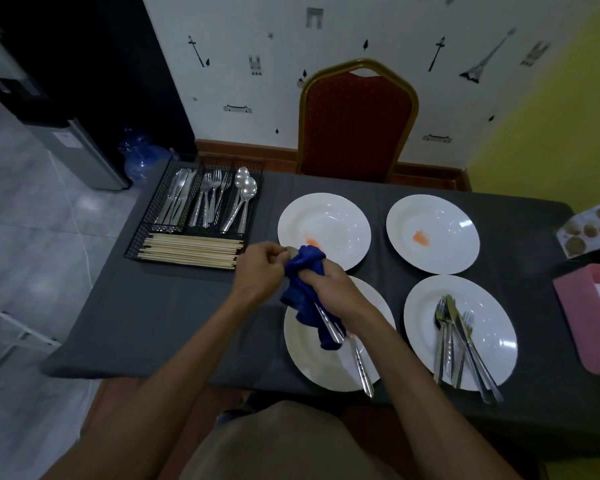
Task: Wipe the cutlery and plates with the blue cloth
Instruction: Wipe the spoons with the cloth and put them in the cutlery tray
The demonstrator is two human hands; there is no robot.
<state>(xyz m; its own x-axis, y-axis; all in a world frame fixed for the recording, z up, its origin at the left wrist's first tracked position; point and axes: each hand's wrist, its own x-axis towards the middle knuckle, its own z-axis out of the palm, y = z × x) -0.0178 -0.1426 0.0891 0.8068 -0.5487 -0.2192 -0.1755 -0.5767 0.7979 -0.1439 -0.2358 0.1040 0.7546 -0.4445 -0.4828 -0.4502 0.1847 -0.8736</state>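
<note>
Nearest on the dark grey covered desk (174, 323) sit two round white plates: the near-left plate (312, 365) lies under the hands, and the near-right plate (499, 344) carries a loose pile of steel knives, forks and spoons (459, 344). Above the near-left plate the right hand (329, 289) is curled round the crumpled blue cloth (302, 292) and, through it, long steel cutlery (362, 367) whose handle slants down toward the near edge; whether it is one piece or two I cannot tell. The left hand (260, 268) pinches the far end of the cloth bundle, where a bit of metal shows. Farther on lie two more white plates, the far-left plate (340, 216) and the far-right plate (451, 223), each with an orange smear. At far left a black wire tray (153, 216) holds knives, forks, spoons and wooden chopsticks (191, 251). A pink tray (575, 306) sits at the right edge, and a red chair with a gold frame (357, 123) stands beyond the desk.
</note>
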